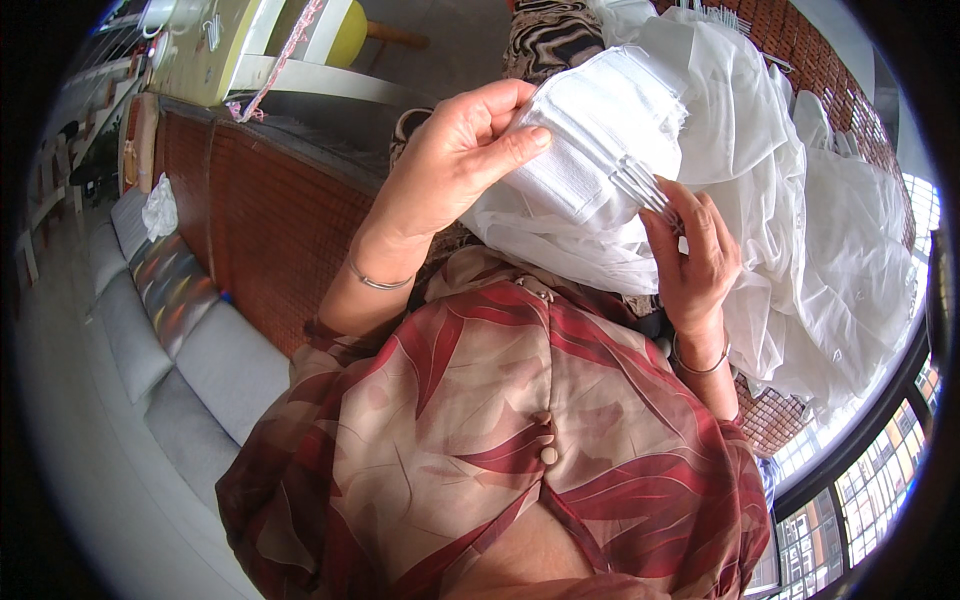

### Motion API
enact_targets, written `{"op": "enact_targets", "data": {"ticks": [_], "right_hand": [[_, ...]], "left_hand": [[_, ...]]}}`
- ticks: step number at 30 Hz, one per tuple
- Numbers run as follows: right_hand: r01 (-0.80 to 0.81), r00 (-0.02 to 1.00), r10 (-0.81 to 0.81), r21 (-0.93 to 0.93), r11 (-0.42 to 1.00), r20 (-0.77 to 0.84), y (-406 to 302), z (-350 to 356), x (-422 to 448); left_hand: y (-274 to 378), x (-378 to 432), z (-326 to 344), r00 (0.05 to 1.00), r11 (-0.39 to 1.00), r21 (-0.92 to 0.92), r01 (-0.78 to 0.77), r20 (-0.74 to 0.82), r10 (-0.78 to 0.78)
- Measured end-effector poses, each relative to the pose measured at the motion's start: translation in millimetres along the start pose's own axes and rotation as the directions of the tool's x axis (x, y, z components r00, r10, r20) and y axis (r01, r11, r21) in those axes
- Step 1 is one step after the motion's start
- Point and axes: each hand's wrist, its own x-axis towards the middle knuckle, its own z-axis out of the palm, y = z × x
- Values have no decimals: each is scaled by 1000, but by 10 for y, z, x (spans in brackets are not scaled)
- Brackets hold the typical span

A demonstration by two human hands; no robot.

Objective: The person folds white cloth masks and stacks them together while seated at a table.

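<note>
My left hand (pixel 469 142) pinches the folded heading tape (pixel 559 180) of a white sheer curtain (pixel 742 150) between thumb and fingers. Between the fingers and thumb of my right hand (pixel 697 255) is a metal pronged curtain hook (pixel 641 184). Its slim prongs point up and left and lie against the tape; I cannot tell how deep they sit in its pockets. The tape's upper end is frayed with loose threads. Much of the curtain spreads across my lap and heaps to the right.
More metal hooks (pixel 724 16) lie on a brown woven mat (pixel 817 45) at the top right. To the left stand a brown mat-covered surface (pixel 255 225) and a grey sofa (pixel 225 360). A pink braided cord (pixel 289 49) hangs by a white frame (pixel 315 79).
</note>
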Motion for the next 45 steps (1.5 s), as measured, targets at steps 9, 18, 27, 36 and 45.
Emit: {"op": "enact_targets", "data": {"ticks": [9, 18, 27, 36, 45], "right_hand": [[121, 990, -132, -211, 970, -41, -5, 24, -62], [118, 992, -123, -119, 986, -35, 11, 4, -69], [74, 997, -74, -74, 994, 4, 18, -7, -32], [18, 1000, -18, 15, 1000, 15, 15, -8, -12], [4, 1000, -4, 12, 1000, 9, -5, -2, -17]], "left_hand": [[20, -3, 34, 1000, 999, -42, -1, -28, 0], [27, -11, 43, 1000, 999, -45, -1, -7, 1], [13, -13, 48, 1000, 1000, -12, -12, -24, 11], [43, -23, 36, 1000, 1000, 20, 10, -2, -10], [47, -28, 75, 999, 1000, -10, -14, -32, 14]]}}
